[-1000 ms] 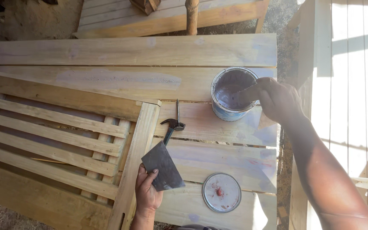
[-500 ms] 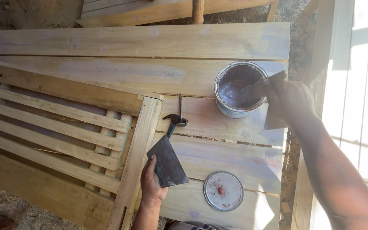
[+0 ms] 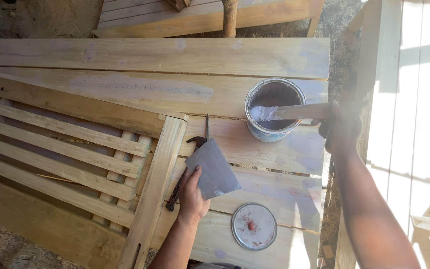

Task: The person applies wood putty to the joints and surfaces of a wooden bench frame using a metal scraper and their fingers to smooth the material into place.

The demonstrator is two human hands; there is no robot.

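The plank bench (image 3: 175,60) carries a slatted frame (image 3: 65,149) and an open putty tin (image 3: 273,110). Left hand (image 3: 191,192) grips a flat grey plate (image 3: 214,169). Right hand (image 3: 342,127) grips a scraper (image 3: 294,111) dipped in the tin; load sparingly.

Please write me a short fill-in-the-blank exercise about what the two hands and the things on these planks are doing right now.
1. The right hand dips a flat stick into the open ____.
2. The left hand holds a flat grey ____.
3. The round lid lies on the planks, nearer the ____ hand.
4. A claw hammer lies partly under the grey ____.

Missing words: can; scraper; left; scraper
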